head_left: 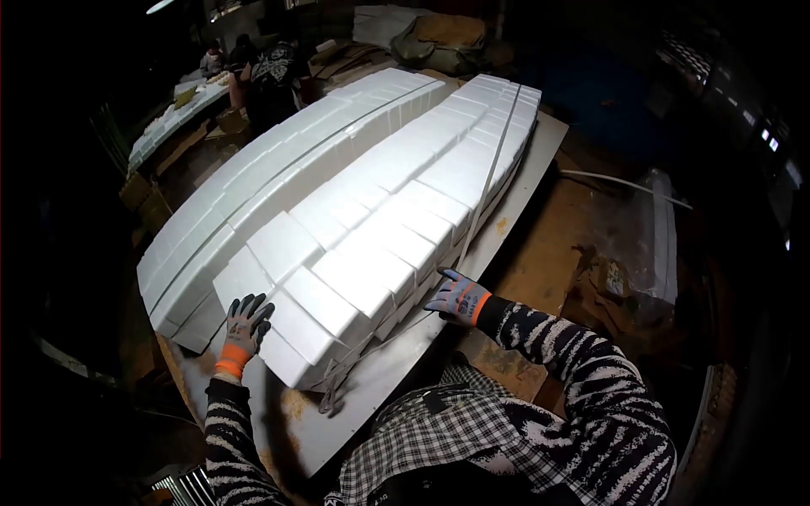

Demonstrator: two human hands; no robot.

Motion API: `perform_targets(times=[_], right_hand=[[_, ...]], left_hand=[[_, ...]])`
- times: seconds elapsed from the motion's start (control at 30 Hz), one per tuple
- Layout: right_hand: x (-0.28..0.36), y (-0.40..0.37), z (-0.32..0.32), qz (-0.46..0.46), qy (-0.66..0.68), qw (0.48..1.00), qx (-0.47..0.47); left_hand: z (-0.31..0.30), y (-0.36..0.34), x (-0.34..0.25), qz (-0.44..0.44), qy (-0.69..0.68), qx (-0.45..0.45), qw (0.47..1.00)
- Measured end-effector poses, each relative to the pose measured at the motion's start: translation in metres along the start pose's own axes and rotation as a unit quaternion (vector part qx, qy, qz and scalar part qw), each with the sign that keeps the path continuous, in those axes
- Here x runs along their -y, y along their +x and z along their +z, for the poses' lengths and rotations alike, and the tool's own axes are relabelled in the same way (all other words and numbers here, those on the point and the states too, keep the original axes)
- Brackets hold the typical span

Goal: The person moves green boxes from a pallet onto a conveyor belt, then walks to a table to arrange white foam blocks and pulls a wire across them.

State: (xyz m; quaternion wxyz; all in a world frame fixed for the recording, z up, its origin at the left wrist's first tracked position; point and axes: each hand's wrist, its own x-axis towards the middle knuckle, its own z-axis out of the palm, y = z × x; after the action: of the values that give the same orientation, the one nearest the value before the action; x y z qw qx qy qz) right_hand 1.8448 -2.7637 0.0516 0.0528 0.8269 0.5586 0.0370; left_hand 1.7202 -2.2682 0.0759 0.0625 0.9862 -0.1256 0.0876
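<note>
My left hand [243, 331], in a grey glove with an orange cuff, rests with spread fingers against the near left end of a long stack of white blocks [291, 308]. At the stack's right side is my right hand [458, 298], gloved alike, with its fingers apart and their tips close to the lower side of the blocks. A pale flat strap [491, 169] runs lengthwise over the stack and comes down just above my right hand. Grey cord [333, 384] hangs in a loose bunch at the near corner.
The stack lies on a pale tabletop [375, 413]. A second long stack of white blocks [253, 181] stands alongside on the left. Behind it, people [274, 76] are near another table with white blocks [181, 118]. Plastic-wrapped material [654, 236] and brown scraps [603, 291] lie to the right.
</note>
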Motion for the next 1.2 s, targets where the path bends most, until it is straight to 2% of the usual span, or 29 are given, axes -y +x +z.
perform_targets(times=[0.13,0.2,0.27,0.33,0.37,0.4,0.43,0.5,0.53,0.57,0.63,0.73,0.8,0.9,1.0,1.07,1.13,1.2], right_hand=[[-0.110,-0.045,-0.005,0.026,-0.005,0.997,-0.071],[-0.157,-0.043,-0.014,0.074,0.018,0.997,-0.028],[-0.231,-0.049,-0.021,0.148,0.018,0.989,-0.026],[-0.304,-0.051,-0.015,0.146,-0.036,0.989,0.012],[-0.330,-0.051,-0.015,0.145,-0.038,0.989,0.005],[-0.358,-0.049,-0.016,0.188,-0.009,0.981,-0.037],[-0.379,-0.048,-0.019,0.231,0.025,0.970,-0.073],[-0.441,-0.044,-0.019,0.274,0.029,0.952,-0.130],[-0.469,-0.044,-0.015,0.291,0.010,0.945,-0.147],[-0.492,-0.042,-0.004,0.289,0.013,0.945,-0.150],[-0.532,-0.036,0.025,0.318,-0.004,0.943,-0.098],[-0.545,-0.033,0.004,0.315,0.073,0.946,-0.032],[-0.557,-0.034,0.018,0.308,0.073,0.947,-0.050],[-0.576,-0.041,0.029,0.263,0.113,0.954,-0.085],[-0.592,-0.051,0.031,0.223,0.102,0.965,-0.091],[-0.607,-0.058,0.016,0.239,0.048,0.968,-0.059],[-0.639,-0.074,0.005,0.229,-0.038,0.972,-0.033],[-0.683,-0.082,-0.003,0.220,-0.050,0.974,-0.016]], left_hand=[[-0.037,-0.002,-0.032,-0.029,0.071,0.032,0.997],[-0.055,-0.010,-0.039,-0.048,0.114,0.048,0.991],[-0.071,-0.005,-0.053,-0.088,0.121,0.069,0.986],[-0.081,0.001,-0.068,-0.109,0.132,0.081,0.982],[-0.090,0.010,-0.084,-0.175,0.158,0.106,0.966],[-0.093,0.022,-0.096,-0.240,0.183,0.130,0.945],[-0.093,0.026,-0.103,-0.241,0.185,0.131,0.944],[-0.075,0.052,-0.121,-0.306,0.255,0.045,0.916],[-0.071,0.082,-0.141,-0.309,0.258,0.040,0.914],[-0.064,0.119,-0.173,-0.314,0.195,-0.010,0.929],[-0.049,0.194,-0.230,-0.285,0.106,-0.074,0.950],[-0.033,0.292,-0.309,-0.188,0.045,-0.065,0.979],[-0.017,0.347,-0.336,-0.133,0.024,-0.055,0.989],[0.014,0.409,-0.351,-0.102,-0.012,-0.033,0.994],[0.049,0.456,-0.358,-0.067,-0.021,-0.036,0.997],[0.076,0.462,-0.357,-0.049,-0.016,0.019,0.998],[0.079,0.461,-0.367,-0.063,0.020,0.027,0.997],[0.074,0.466,-0.374,-0.074,0.009,0.046,0.996]])
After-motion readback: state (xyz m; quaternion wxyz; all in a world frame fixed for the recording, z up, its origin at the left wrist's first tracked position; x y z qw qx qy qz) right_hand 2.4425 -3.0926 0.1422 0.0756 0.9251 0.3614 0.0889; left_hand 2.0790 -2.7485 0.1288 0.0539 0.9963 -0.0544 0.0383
